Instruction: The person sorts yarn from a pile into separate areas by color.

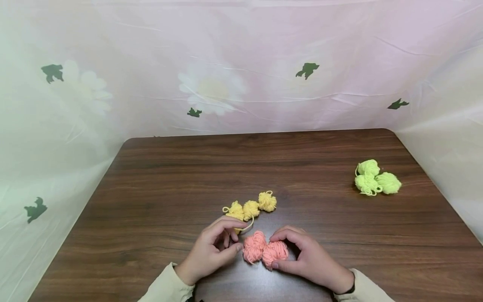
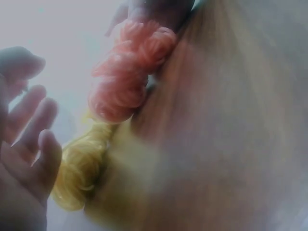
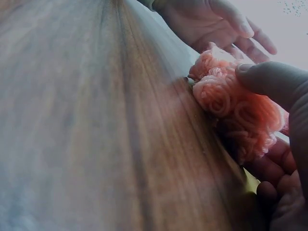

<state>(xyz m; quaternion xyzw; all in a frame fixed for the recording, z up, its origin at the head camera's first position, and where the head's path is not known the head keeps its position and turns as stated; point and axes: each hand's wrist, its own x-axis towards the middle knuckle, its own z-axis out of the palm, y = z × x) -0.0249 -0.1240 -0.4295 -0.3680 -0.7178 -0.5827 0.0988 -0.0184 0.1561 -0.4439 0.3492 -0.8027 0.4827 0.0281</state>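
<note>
Left hand [image 1: 216, 248] arched, fingers loosely bent, thumb apart; yellow yarn [image 1: 250, 209] sits at one o'clock from it, pink yarn [image 1: 255, 247] at three. Right hand [image 1: 310, 260] pinches the pink yarn's right ball [image 1: 275, 253], thumb opposite fingers; green yarn [image 1: 367, 183] lies at half past one from it.
</note>
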